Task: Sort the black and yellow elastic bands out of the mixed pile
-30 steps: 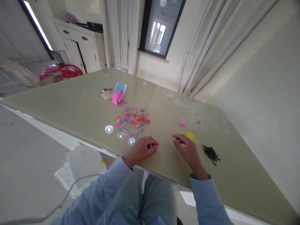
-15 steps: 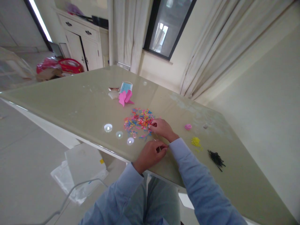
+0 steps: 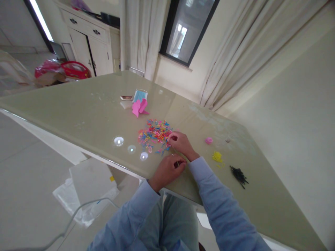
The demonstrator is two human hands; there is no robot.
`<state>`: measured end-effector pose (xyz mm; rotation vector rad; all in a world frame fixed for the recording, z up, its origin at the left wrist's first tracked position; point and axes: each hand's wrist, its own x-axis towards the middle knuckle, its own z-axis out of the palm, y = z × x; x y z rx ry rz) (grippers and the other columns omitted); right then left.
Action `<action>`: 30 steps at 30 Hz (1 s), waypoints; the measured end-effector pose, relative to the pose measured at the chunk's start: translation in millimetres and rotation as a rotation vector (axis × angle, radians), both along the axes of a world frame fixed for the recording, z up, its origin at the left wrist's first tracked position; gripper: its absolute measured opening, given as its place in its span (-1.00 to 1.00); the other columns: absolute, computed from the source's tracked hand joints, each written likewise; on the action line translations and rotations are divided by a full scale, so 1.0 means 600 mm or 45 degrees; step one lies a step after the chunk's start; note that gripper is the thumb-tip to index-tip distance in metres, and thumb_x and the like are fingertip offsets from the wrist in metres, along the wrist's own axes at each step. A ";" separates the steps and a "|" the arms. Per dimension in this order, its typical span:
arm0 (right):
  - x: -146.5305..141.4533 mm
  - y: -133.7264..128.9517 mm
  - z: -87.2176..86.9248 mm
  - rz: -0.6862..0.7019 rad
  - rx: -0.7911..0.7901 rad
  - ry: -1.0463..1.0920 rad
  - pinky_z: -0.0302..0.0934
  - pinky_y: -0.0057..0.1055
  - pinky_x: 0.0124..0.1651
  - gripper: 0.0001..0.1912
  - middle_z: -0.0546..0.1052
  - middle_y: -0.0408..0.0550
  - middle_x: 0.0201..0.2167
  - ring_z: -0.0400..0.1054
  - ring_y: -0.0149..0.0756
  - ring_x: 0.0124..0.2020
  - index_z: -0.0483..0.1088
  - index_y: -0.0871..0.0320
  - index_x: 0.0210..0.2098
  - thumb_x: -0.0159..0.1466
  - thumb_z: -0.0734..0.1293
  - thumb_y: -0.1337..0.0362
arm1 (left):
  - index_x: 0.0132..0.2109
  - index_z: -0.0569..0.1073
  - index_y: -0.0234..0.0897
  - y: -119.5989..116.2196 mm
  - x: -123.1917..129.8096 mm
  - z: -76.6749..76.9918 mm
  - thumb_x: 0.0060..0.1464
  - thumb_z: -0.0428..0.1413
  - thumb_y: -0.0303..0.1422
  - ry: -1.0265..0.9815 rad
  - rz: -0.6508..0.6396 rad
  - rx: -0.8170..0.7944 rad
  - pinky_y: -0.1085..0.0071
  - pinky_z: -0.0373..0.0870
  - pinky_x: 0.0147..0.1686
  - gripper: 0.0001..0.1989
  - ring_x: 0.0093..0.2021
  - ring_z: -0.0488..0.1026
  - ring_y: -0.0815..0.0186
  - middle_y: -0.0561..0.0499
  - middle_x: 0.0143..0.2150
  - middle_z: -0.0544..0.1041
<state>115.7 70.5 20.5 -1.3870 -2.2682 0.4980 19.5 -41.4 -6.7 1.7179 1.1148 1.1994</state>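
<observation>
Multicoloured small pieces (image 3: 154, 131) lie in a loose, spread heap on the glossy table (image 3: 104, 118) in the head view, with the right hand (image 3: 180, 143) reaching over their right edge and hiding part of it; its thumb and fingertips are drawn close together among the pieces, though I cannot tell whether they pinch one; the left hand (image 3: 167, 170) sits nearer the table's front edge, thumb and forefinger pressed together at the tips, anything between them too small to tell; those tips are just beside the right sleeve (image 3: 222, 198), which crosses between the left hand and a small yellow heap (image 3: 217, 156); beyond that heap lies a pink clump (image 3: 208, 140), and to its right a bundle of black strips (image 3: 238, 176); past the multicoloured heap, pink folded paper (image 3: 139, 106) overlaps the near end of a blue face mask (image 3: 140, 94), with a small flat packet (image 3: 126, 98) beside it; three round light reflections (image 3: 118, 141) show left of the hands; pale curtains (image 3: 138, 35) flank a dark-framed window (image 3: 180, 35) behind; a white cabinet (image 3: 101, 52) and a red basket (image 3: 77, 70) stand past the table's far left edge
</observation>
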 end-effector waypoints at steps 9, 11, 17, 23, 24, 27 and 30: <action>0.008 -0.017 0.009 -0.017 -0.039 0.210 0.16 -0.47 -0.35 -0.83 0.53 -0.14 -0.49 0.31 -0.40 -0.47 0.52 0.19 -0.40 0.18 0.32 0.23 | -0.30 0.60 -0.27 0.003 -0.003 -0.002 0.12 0.10 -0.40 -0.023 -0.002 -0.020 0.41 0.34 -0.33 -0.84 -0.38 0.47 0.32 0.00 -0.37 0.61; 0.011 -0.024 0.013 -0.042 -0.056 0.304 0.18 -0.46 -0.34 -0.83 0.53 -0.13 -0.48 0.32 -0.39 -0.45 0.51 0.18 -0.41 0.17 0.33 0.22 | -0.31 0.59 -0.26 0.003 -0.003 -0.003 0.11 0.10 -0.41 -0.034 0.006 -0.021 0.41 0.34 -0.32 -0.84 -0.38 0.47 0.32 0.01 -0.37 0.61; 0.025 -0.083 0.043 -0.107 -0.462 1.006 0.03 -0.49 -0.51 -0.80 0.35 -0.26 -0.62 0.14 -0.47 -0.59 0.48 0.15 -0.36 0.12 0.43 0.14 | -0.27 0.59 -0.27 0.004 -0.004 -0.004 0.10 0.08 -0.43 -0.051 0.000 -0.026 0.44 0.33 -0.33 -0.83 -0.38 0.46 0.34 0.01 -0.35 0.61; 0.039 -0.190 0.073 -0.039 -0.764 1.685 0.00 -0.49 -0.51 -0.80 0.27 -0.26 -0.58 0.04 -0.51 -0.60 0.38 0.13 -0.44 0.19 0.43 0.19 | -0.34 0.56 -0.30 0.004 -0.008 -0.001 0.11 0.07 -0.35 -0.023 -0.013 -0.036 0.46 0.26 -0.41 -0.81 -0.45 0.37 0.38 0.04 -0.46 0.53; 0.041 -0.204 0.075 -0.029 -0.783 1.753 0.01 -0.49 -0.51 -0.79 0.27 -0.25 -0.55 0.03 -0.52 -0.59 0.36 0.13 -0.45 0.19 0.43 0.18 | -0.33 0.57 -0.31 0.003 -0.009 -0.001 0.11 0.08 -0.34 -0.029 -0.022 -0.041 0.46 0.27 -0.40 -0.81 -0.44 0.39 0.37 0.03 -0.45 0.54; 0.053 -0.233 0.080 -0.041 -0.819 1.904 -0.01 -0.50 -0.53 -0.79 0.24 -0.25 -0.50 -0.02 -0.52 -0.59 0.35 0.12 -0.42 0.17 0.44 0.19 | -0.29 0.59 -0.30 0.003 -0.011 -0.001 0.12 0.09 -0.30 -0.028 -0.011 -0.066 0.45 0.30 -0.37 -0.79 -0.41 0.42 0.35 -0.01 -0.39 0.58; 0.071 -0.248 0.080 -0.061 -0.866 1.977 -0.03 -0.51 -0.53 -0.80 0.20 -0.25 -0.50 -0.04 -0.52 -0.59 0.33 0.12 -0.43 0.16 0.44 0.21 | -0.29 0.59 -0.29 0.002 -0.011 -0.002 0.12 0.11 -0.27 -0.033 0.022 -0.077 0.43 0.35 -0.34 -0.79 -0.37 0.46 0.33 -0.03 -0.34 0.60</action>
